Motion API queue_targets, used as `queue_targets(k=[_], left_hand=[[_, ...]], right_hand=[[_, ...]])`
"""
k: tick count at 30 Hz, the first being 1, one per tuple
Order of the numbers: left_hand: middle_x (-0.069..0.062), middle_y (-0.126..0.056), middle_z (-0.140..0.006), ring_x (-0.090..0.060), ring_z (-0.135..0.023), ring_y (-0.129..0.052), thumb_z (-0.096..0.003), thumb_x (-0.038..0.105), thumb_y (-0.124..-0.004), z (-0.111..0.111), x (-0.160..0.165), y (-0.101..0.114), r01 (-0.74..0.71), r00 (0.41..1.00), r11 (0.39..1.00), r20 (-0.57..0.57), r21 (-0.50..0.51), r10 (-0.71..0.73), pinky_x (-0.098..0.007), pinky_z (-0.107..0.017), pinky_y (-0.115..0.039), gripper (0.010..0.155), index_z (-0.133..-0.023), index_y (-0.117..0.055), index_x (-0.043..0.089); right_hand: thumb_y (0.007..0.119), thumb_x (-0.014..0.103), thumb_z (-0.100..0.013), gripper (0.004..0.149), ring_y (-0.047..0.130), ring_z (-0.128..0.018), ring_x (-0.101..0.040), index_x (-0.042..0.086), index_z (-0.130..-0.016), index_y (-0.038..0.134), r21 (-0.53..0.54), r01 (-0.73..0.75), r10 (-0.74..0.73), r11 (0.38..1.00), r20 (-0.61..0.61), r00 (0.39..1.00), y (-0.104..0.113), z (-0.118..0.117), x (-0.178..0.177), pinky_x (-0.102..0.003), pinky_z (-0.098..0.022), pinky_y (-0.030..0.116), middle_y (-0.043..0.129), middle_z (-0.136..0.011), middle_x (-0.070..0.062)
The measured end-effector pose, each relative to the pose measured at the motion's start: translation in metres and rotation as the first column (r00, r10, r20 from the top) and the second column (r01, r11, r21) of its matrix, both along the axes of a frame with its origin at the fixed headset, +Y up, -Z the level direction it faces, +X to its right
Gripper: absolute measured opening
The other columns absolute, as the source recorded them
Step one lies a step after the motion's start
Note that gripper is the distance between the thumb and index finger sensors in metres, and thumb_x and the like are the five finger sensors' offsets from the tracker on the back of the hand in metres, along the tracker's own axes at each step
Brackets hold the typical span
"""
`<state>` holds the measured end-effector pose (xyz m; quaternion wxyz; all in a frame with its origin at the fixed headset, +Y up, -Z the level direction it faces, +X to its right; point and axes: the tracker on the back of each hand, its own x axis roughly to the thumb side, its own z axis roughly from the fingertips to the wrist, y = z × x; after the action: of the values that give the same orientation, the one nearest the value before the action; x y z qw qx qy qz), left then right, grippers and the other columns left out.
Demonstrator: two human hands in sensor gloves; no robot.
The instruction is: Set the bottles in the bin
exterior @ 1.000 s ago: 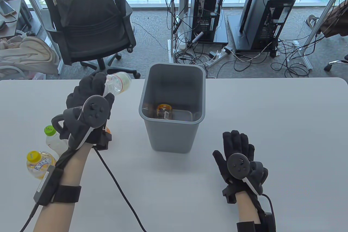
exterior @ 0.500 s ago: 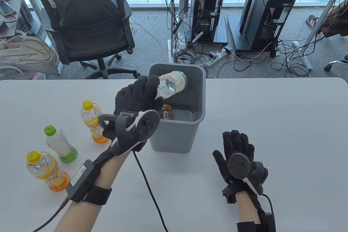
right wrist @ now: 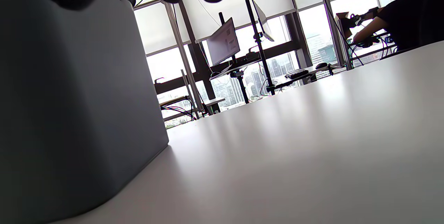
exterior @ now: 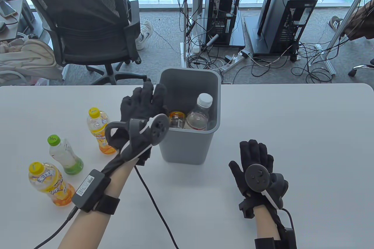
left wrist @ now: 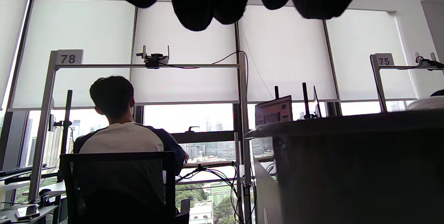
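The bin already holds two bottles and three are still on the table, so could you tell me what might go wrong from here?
The clear bottle stands upright in the bin, its cap near the rim; the next drop could strike it and bounce out. The left hand, open beside the bin wall, might nudge the bin. The three bottles stand close together, so reaching for one could topple another.

Bin in the middle of the table, bottles inside it and off at 9 o'clock

The bin (exterior: pixel 187 144) stands mid-table (exterior: pixel 306 144) with a capped bottle (exterior: pixel 198 114) upright-ish inside and a small jar (exterior: pixel 176 119) just at its 9 o'clock. Left hand (exterior: pixel 143 109) hangs at the bin's 9 o'clock rim, right hand (exterior: pixel 255 167) rests on the table at the bin's 4 o'clock. Three bottles stand way out at 8 to 9 o'clock: nearest bottle (exterior: pixel 100 132), middle bottle (exterior: pixel 64 155), front bottle (exterior: pixel 49 183). An office chair (exterior: pixel 87 30) sits behind the table at 11 o'clock.
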<state>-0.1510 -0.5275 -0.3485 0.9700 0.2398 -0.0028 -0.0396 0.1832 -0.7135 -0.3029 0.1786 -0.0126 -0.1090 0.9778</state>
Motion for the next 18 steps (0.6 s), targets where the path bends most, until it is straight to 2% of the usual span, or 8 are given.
queue_targets(k=[3, 6, 10, 12, 15, 18], left_hand=[[0.003, -0.053, -0.124, -0.028, -0.114, -0.064, -0.0528, 0.053, -0.073, -0.007, -0.029, -0.006, 0.044, 0.993, 0.999, -0.107, -0.033, -0.047, -0.057, -0.081, -0.056, 0.066, -0.112, -0.047, 0.040], [0.004, -0.050, -0.126, -0.028, -0.116, -0.061, -0.0531, 0.052, -0.073, -0.013, -0.055, -0.015, 0.008, 0.982, 0.996, -0.187, -0.085, -0.023, -0.058, -0.082, -0.054, 0.065, -0.112, -0.048, 0.041], [0.005, -0.047, -0.127, -0.028, -0.119, -0.057, -0.0531, 0.052, -0.073, -0.021, -0.085, -0.032, -0.009, 0.955, 0.985, -0.294, -0.172, -0.043, -0.059, -0.082, -0.053, 0.065, -0.112, -0.048, 0.043], [0.005, -0.044, -0.128, -0.028, -0.120, -0.054, -0.0531, 0.053, -0.073, -0.025, -0.099, -0.043, -0.022, 0.935, 0.968, -0.347, -0.251, -0.069, -0.058, -0.083, -0.053, 0.066, -0.113, -0.045, 0.045], [0.005, -0.044, -0.128, -0.028, -0.119, -0.057, -0.0529, 0.053, -0.072, -0.028, -0.115, -0.057, -0.053, 0.924, 0.957, -0.376, -0.286, -0.061, -0.058, -0.082, -0.054, 0.067, -0.113, -0.044, 0.046], [0.005, -0.052, -0.126, -0.028, -0.117, -0.061, -0.0541, 0.048, -0.071, -0.032, -0.130, -0.074, -0.114, 0.950, 0.932, -0.313, -0.344, 0.000, -0.058, -0.081, -0.056, 0.061, -0.111, -0.050, 0.043]], right_hand=[[0.061, 0.062, -0.052, 0.074, 0.023, -0.111, -0.036, 0.031, -0.115, 0.038, -0.004, -0.006, 0.006, 1.000, 0.000, 1.000, -0.001, 0.000, 0.000, -0.060, -0.080, 0.031, 0.030, -0.124, -0.005], [0.061, 0.062, -0.052, 0.074, 0.023, -0.111, -0.036, 0.031, -0.115, 0.038, -0.010, -0.008, 0.008, 1.000, 0.000, 1.000, -0.001, 0.000, 0.000, -0.060, -0.080, 0.031, 0.030, -0.124, -0.005], [0.061, 0.062, -0.052, 0.074, 0.023, -0.111, -0.036, 0.031, -0.115, 0.038, -0.016, -0.012, 0.012, 1.000, 0.002, 1.000, -0.001, 0.000, -0.001, -0.060, -0.080, 0.031, 0.030, -0.124, -0.005], [0.061, 0.062, -0.052, 0.074, 0.023, -0.111, -0.036, 0.031, -0.115, 0.038, -0.017, -0.014, 0.014, 1.000, 0.003, 1.000, -0.001, 0.000, -0.001, -0.060, -0.080, 0.032, 0.030, -0.124, -0.005], [0.061, 0.062, -0.052, 0.074, 0.023, -0.111, -0.036, 0.031, -0.115, 0.038, -0.023, -0.014, 0.014, 1.000, 0.005, 1.000, -0.001, -0.001, 0.000, -0.060, -0.080, 0.032, 0.030, -0.124, -0.005], [0.061, 0.062, -0.052, 0.074, 0.024, -0.111, -0.036, 0.031, -0.115, 0.038, -0.033, -0.023, 0.023, 0.999, 0.005, 1.000, -0.003, -0.001, -0.001, -0.059, -0.080, 0.032, 0.030, -0.124, -0.005]])
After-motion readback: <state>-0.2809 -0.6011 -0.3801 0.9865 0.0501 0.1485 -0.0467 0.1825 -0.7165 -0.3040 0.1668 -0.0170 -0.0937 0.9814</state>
